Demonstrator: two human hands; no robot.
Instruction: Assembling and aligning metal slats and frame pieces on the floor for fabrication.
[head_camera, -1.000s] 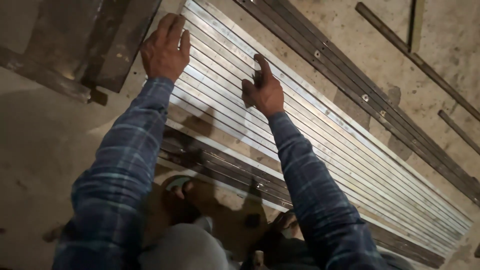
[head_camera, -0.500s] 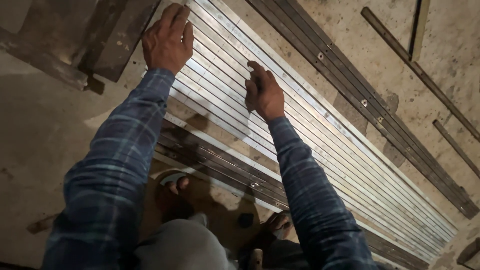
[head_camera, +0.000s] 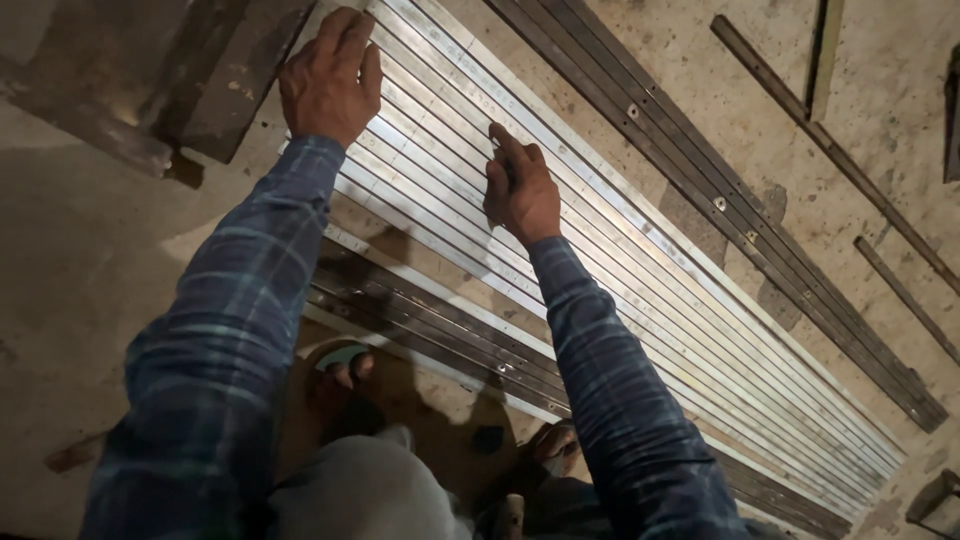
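Left hand lies open, right hand half curled, both on pale metal strips laid side by side.

Two bare hands show: the left hand and the right hand. Both arms wear blue checked sleeves, so two sleeves. Two feet peek out below. The long shiny silver metal strips lie side by side, too many to count surely. Three thin dark metal rods lie apart on the floor.
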